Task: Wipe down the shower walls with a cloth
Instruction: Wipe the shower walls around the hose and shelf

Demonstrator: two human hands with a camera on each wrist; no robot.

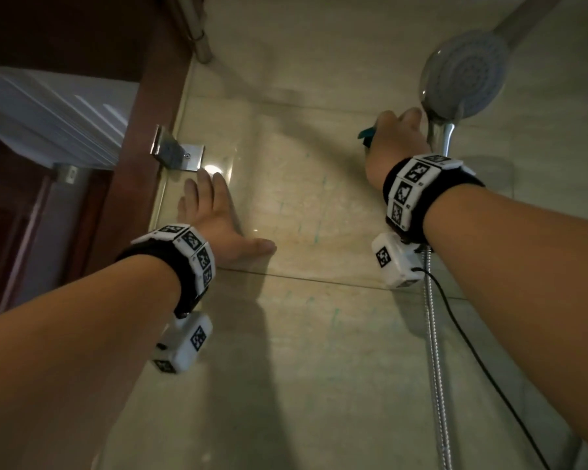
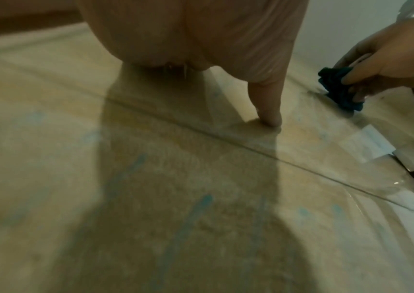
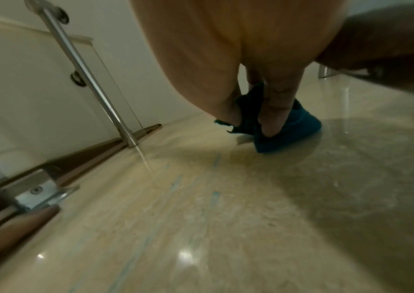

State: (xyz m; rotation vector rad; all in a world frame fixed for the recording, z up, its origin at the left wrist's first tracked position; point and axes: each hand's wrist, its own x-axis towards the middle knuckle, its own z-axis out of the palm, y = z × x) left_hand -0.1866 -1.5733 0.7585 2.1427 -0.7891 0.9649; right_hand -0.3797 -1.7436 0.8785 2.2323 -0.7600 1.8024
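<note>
The beige tiled shower wall (image 1: pixel 302 205) fills the middle of the head view, marked with faint teal streaks (image 3: pixel 175 184). My left hand (image 1: pixel 214 218) lies flat on it near the left edge, fingers straight, thumb (image 2: pixel 268 111) pressing the tile. My right hand (image 1: pixel 394 140) is higher up, just left of the shower head, gripping a bunched teal cloth (image 3: pixel 288 128) and pressing it to the tile. In the left wrist view the cloth (image 2: pixel 339 91) shows under the right hand's fingers. Only a small teal corner of the cloth (image 1: pixel 367 134) peeks out in the head view.
A round shower head (image 1: pixel 465 76) hangs at upper right on its holder, with a metal hose (image 1: pixel 435 351) running down the wall. A metal bracket (image 1: pixel 177 154) clamps the glass panel at the wall's left edge, beside a brown door frame (image 1: pixel 143 130). A black cable (image 1: pixel 472 344) trails from my right wrist.
</note>
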